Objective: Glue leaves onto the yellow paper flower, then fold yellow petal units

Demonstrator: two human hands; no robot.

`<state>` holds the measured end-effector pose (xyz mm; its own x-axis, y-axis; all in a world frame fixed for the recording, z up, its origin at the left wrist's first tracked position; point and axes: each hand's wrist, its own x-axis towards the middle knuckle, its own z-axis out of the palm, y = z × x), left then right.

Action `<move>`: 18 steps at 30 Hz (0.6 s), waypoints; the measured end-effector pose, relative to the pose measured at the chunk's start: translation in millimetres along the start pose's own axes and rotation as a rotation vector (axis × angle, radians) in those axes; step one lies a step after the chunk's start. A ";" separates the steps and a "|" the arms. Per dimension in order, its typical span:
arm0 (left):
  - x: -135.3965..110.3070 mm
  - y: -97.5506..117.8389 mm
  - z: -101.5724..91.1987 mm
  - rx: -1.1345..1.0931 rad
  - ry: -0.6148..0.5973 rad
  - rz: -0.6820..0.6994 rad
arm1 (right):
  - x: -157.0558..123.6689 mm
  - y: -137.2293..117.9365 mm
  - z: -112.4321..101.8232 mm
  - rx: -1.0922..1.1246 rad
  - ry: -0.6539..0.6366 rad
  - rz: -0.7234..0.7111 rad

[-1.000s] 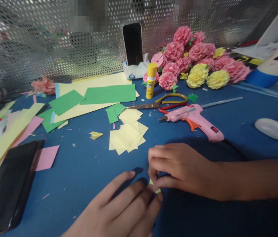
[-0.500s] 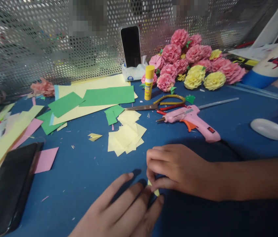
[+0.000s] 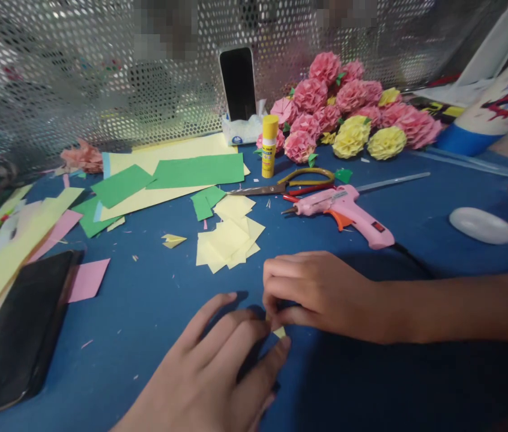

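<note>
The right hand (image 3: 312, 291), fingers bunched, pinches a small yellow paper (image 3: 280, 332) on the near-left side of the pink glue gun (image 3: 346, 213). The left hand (image 3: 222, 360), index finger spread away, holds its near edge between thumb and fingertips; fingers cover most of it. Left of the glue gun lie yellow paper squares (image 3: 229, 237); just behind it, scissors (image 3: 301, 183); farther beyond, paper flowers (image 3: 321, 96).

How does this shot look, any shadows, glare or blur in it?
In the head view: a dark shadow on the blue table below the right hand; pale sheen on the lower-left phone; bright glints on the perforated panel; the yellow paper at the left hand looks soft.
</note>
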<state>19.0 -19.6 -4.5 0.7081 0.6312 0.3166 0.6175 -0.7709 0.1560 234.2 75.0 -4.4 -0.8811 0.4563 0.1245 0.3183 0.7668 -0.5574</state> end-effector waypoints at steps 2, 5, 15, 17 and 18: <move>0.0 -2.0 -0.1 -0.018 0.024 0.007 | -2.1 0.1 -1.6 0.021 0.004 0.006; -0.5 -3.5 -0.1 -0.023 0.055 0.013 | -7.6 3.8 -6.1 0.083 0.076 -0.029; -5.6 -3.5 4.0 0.051 0.011 0.092 | -14.5 21.6 -24.2 -0.308 -0.086 -0.560; -5.9 -4.4 5.6 0.047 0.022 0.097 | -15.2 23.1 -24.0 -0.216 -0.131 -0.475; -5.7 -4.6 5.7 0.045 0.022 0.097 | -15.9 23.3 -23.6 -0.168 -0.141 -0.434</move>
<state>14.1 -19.2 -12.4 0.7580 0.5511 0.3489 0.5612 -0.8236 0.0815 263.8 96.2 0.0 -0.9801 0.0213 0.1974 -0.0473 0.9405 -0.3365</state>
